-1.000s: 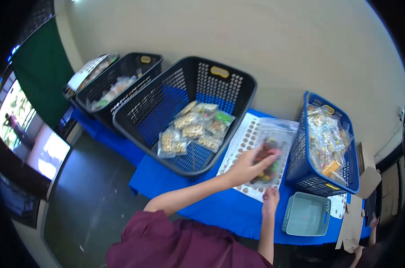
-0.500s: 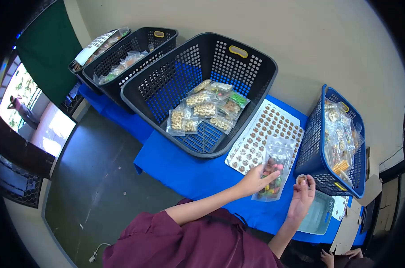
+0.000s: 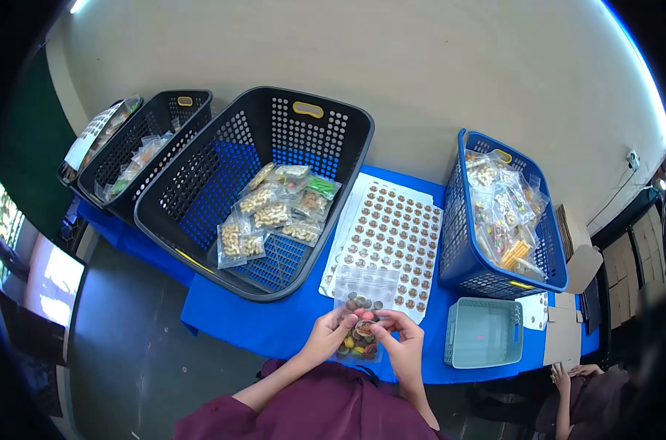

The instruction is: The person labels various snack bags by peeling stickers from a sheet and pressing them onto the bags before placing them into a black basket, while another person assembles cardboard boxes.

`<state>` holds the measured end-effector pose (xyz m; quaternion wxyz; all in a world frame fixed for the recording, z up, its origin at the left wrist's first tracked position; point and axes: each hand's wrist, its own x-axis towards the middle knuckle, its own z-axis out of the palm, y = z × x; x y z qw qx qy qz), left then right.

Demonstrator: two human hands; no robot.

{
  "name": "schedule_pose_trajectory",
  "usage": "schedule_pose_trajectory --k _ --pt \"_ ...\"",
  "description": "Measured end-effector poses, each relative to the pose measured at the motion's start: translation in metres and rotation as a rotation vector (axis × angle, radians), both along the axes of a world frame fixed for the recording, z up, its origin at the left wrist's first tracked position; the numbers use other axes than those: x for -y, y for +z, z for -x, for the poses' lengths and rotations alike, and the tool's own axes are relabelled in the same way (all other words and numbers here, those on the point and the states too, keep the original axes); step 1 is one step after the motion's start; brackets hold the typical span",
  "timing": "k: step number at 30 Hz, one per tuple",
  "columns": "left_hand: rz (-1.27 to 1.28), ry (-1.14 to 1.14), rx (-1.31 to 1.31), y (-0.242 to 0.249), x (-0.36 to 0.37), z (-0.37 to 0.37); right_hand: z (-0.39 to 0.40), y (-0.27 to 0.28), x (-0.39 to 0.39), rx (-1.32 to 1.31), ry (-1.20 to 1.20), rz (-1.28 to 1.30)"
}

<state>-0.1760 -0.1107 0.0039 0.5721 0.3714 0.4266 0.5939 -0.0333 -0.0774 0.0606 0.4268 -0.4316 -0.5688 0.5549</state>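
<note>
A clear zip pouch (image 3: 368, 284) with multicoloured round pieces inside is held upright in front of me, over the table's front edge. My left hand (image 3: 328, 339) grips its left side, thumb across the front. On the pouch's face lies a round brown sticker (image 3: 364, 328). My right hand (image 3: 405, 346) is closed at the pouch's right side, its thumb at the sticker's edge. Just behind the pouch are sheets of round stickers (image 3: 380, 246), partly covered by the pouch's top.
A large black basket (image 3: 223, 130) holding packed pouches (image 3: 272, 213) stands left, with more filled baskets (image 3: 157, 110) beyond. To the right are a full blue basket (image 3: 452, 246), a pale green tray (image 3: 487, 359) and cardboard (image 3: 560, 334). Another person's hands (image 3: 564, 375) show at lower right.
My right hand has brought the sticker from beside the blue basket leftward onto the pouch. Both hands now meet at the pouch. The view has turned to the right.
</note>
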Motion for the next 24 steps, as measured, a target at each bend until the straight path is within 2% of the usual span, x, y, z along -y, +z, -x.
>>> schedule_pose_trajectory --k 6,11,14,22,24 --pt "-0.019 0.02 -0.113 0.003 -0.002 -0.001 0.003 -0.006 -0.003 0.011 -0.025 -0.013" --pt "-0.017 -0.051 -0.143 0.002 -0.006 0.001 -0.005 -0.012 -0.008 -0.017 0.022 0.044" --pt "-0.004 -0.097 -0.168 0.007 -0.012 0.001 -0.013 -0.015 -0.013 -0.127 0.071 0.167" --pt "0.021 -0.122 -0.239 0.012 -0.023 -0.007 -0.017 -0.006 -0.009 -0.284 0.03 0.23" --pt "0.103 -0.059 -0.083 -0.003 -0.032 -0.002 -0.02 -0.004 -0.009 -0.325 0.043 0.247"
